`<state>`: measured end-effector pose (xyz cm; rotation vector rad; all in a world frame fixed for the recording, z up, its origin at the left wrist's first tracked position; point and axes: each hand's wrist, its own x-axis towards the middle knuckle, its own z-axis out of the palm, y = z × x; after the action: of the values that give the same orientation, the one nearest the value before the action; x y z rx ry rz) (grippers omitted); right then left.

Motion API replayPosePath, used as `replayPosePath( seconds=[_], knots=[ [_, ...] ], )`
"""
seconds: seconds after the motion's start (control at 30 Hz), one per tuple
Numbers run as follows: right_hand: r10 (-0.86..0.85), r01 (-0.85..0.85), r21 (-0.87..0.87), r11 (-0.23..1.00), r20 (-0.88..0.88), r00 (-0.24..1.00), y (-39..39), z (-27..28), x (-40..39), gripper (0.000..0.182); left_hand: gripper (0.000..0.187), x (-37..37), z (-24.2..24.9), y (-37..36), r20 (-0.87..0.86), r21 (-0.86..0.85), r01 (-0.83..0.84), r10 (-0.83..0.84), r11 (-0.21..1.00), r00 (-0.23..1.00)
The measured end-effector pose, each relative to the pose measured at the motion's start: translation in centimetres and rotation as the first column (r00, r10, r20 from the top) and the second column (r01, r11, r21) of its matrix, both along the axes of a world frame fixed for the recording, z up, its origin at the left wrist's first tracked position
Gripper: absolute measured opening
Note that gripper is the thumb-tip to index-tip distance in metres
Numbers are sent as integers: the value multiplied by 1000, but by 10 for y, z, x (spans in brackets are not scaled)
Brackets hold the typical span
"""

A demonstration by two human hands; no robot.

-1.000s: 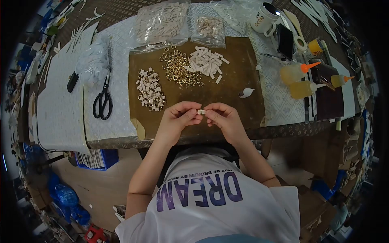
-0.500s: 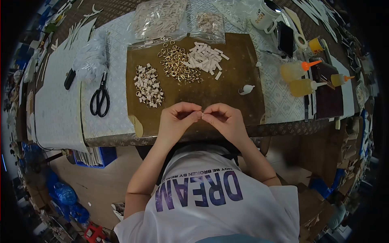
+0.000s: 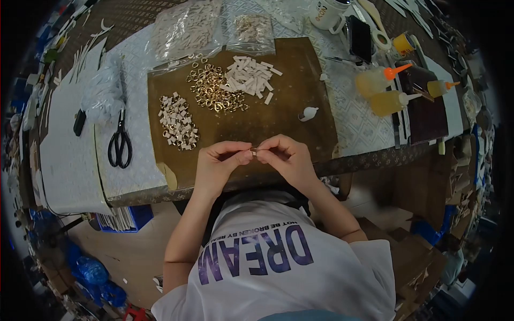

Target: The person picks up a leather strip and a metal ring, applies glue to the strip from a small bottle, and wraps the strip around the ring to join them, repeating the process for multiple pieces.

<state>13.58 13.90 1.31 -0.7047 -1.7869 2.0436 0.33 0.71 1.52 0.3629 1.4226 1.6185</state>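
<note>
My left hand (image 3: 218,165) and my right hand (image 3: 288,161) meet over the near edge of the brown mat (image 3: 278,117). Thumb and forefinger of each are pinched on a small pale strip (image 3: 254,153), mostly covered by the fingertips. Beyond them lies a heap of gold metal rings (image 3: 214,91), with a pile of loose white strips (image 3: 250,77) beside it. To the left is a cluster of gold rings with pale tabs folded on them (image 3: 179,122). A small white nozzle-like piece (image 3: 308,113) rests on the mat's right side.
Black scissors (image 3: 120,143) lie left of the mat near a crumpled clear plastic bag (image 3: 103,88). Filled plastic bags (image 3: 187,29) sit behind it. At right are glue bottles (image 3: 373,82), a phone (image 3: 358,38) and a white mug (image 3: 327,15).
The view has shifted, so the table's contents appear further left. Both hands stay pinched together, and a bit more of the pale strip shows between the fingertips.
</note>
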Motion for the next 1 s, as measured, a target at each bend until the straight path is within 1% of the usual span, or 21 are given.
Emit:
replayPosePath(
  seconds=[0.03,0.07,0.1,0.13,0.17,0.27,0.37,0.47,0.5,0.6,0.63,0.7,0.73,0.83,0.93,1.0],
  knots=[
    [-28,29,26,999,-12,1000,2,0,3,15,18,-1,1,2,12,-12,-12,12,1000,1000],
    [-181,186,118,975,-56,982,5,-8,8,18,18,-1,3,3,29,-10,-22,22,1000,999],
    [-319,337,200,920,-116,941,8,-22,13,22,19,-2,2,4,83,-14,-34,35,999,996],
    [-442,478,269,836,-187,878,12,-33,19,26,19,-4,1,4,134,-20,-48,51,999,990],
    [-506,509,361,782,-111,856,18,-30,24,34,20,-5,1,5,184,-29,-64,68,998,981],
    [-588,550,647,528,-189,786,38,-28,12,36,21,-7,1,6,272,-14,-80,81,997,959],
    [-428,427,453,783,-108,898,53,-39,10,39,22,-8,5,6,300,-5,-67,65,998,952],
    [-328,339,243,909,-86,941,54,-35,11,40,22,-7,9,4,283,11,-96,89,995,955],
    [-365,391,170,904,-169,916,47,-34,8,37,21,-7,10,3,278,26,-109,97,994,956],
    [-230,281,231,931,-226,947,33,-10,12,35,22,-6,13,2,238,12,-137,131,990,962],
    [-156,211,339,917,-183,971,29,-1,14,36,22,-6,14,1,223,10,-153,147,988,964],
    [-26,62,535,843,-74,997,24,16,18,39,22,-5,15,1,194,10,-175,170,984,966],
    [-38,72,503,861,-78,996,18,20,16,41,21,-4,15,1,179,17,-183,177,983,968],
    [-40,93,532,842,-110,993,9,20,16,39,21,-2,16,0,137,37,-199,193,979,972],
    [-40,99,641,761,-106,994,7,28,12,38,20,-2,19,-1,111,46,-202,196,978,974],
    [-41,105,657,746,-111,993,6,27,11,38,20,-2,20,-2,108,56,-201,194,978,975]
  ],
)
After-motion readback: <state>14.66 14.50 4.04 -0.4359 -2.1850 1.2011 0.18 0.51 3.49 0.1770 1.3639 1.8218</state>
